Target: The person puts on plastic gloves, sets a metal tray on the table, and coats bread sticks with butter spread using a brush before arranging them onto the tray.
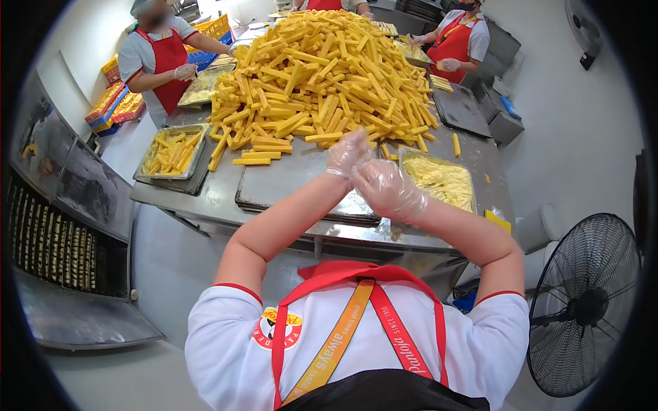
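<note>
The round lens edge darkened the corners, and the co-worker (pixel 324 5) beyond the pile at 12 o'clock was mostly cut off by the top border. Much of the counter (pixel 223 198) lay covered, its near edge partly behind the wearer's forearms.

Both of the wearer's hands wore clear gloves. The right hand (pixel 389 188) was bunched beside the left hand (pixel 348 154), overlapping it near the wrist. The fingers of both were too hidden and glossy to tell how far open they were, or whether anything sat within them.

Measured from these hands, the pile of yellow sticks (pixel 322 82) rose at 12 o'clock, its near edge just beyond the left hand. At 3 o'clock, close to the right hand, a tub (pixel 473 198) held pale yellow, creamy mix (pixel 439 177). At 9 o'clock, well apart, a clear tray (pixel 147 166) was loaded with more sticks. Flat metal sheets (pixel 288 177) lay stacked between that tray and the hands, partly under the left forearm. At 10 o'clock, a second co-worker (pixel 168 65) stood at a shallow pan (pixel 203 87) of similar pale mix.
</note>
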A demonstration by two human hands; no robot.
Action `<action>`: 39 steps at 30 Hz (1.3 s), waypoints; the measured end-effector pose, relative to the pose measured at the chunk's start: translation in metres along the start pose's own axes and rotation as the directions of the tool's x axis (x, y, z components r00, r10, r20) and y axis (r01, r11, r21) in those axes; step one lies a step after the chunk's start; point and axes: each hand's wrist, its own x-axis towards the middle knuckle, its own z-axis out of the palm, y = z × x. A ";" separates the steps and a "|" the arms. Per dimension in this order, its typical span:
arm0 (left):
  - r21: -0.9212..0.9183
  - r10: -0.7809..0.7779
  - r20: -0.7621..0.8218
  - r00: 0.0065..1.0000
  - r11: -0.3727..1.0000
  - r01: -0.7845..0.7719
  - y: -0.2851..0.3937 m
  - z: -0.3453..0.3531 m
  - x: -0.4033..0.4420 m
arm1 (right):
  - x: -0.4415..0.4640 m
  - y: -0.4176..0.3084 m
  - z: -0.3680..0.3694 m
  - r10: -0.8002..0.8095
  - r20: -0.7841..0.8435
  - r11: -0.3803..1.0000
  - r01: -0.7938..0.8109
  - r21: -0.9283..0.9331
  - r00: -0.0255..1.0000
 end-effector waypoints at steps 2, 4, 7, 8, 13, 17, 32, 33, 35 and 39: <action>0.071 0.421 0.011 0.907 0.904 -0.421 0.006 0.009 -0.004 | 0.003 -0.009 0.008 0.261 -0.040 0.927 -0.238 0.291 0.965; 0.087 0.768 0.043 0.639 0.635 -0.768 0.020 0.034 -0.017 | 0.002 -0.010 0.014 0.584 0.225 0.401 -0.518 0.756 0.780; 0.358 0.945 0.240 0.223 0.127 -0.925 0.052 0.053 -0.048 | 0.002 -0.002 0.012 0.267 0.736 -0.797 -0.286 0.531 0.622; 0.375 0.950 0.269 0.158 0.048 -0.926 0.054 0.053 -0.050 | -0.001 0.002 0.018 0.330 0.703 -0.704 -0.331 0.628 0.630; 0.388 0.953 0.218 0.212 0.115 -0.914 0.060 0.053 -0.045 | 0.003 0.000 0.022 0.577 0.455 -0.084 -0.506 0.859 0.678; 0.322 0.761 0.109 0.640 0.582 -0.747 0.054 0.051 -0.047 | 0.020 0.009 0.003 0.149 -0.312 0.957 -0.057 0.283 0.938; -0.093 0.200 0.179 0.963 0.978 -0.186 0.023 0.014 -0.012 | 0.002 0.007 0.041 0.699 -0.039 0.415 -0.360 0.835 0.714; -0.149 0.177 0.234 0.956 0.978 -0.145 0.024 0.017 -0.024 | 0.002 0.011 0.037 0.542 -0.204 0.671 -0.273 0.689 0.815; -0.049 0.029 0.052 0.998 0.998 -0.026 0.027 0.039 -0.044 | 0.005 0.016 0.023 0.095 -0.376 0.972 -0.004 0.234 0.922; -0.048 -0.236 0.037 0.971 0.970 0.238 0.003 0.007 -0.002 | -0.002 0.018 0.008 -0.094 -0.254 0.986 0.125 0.108 0.963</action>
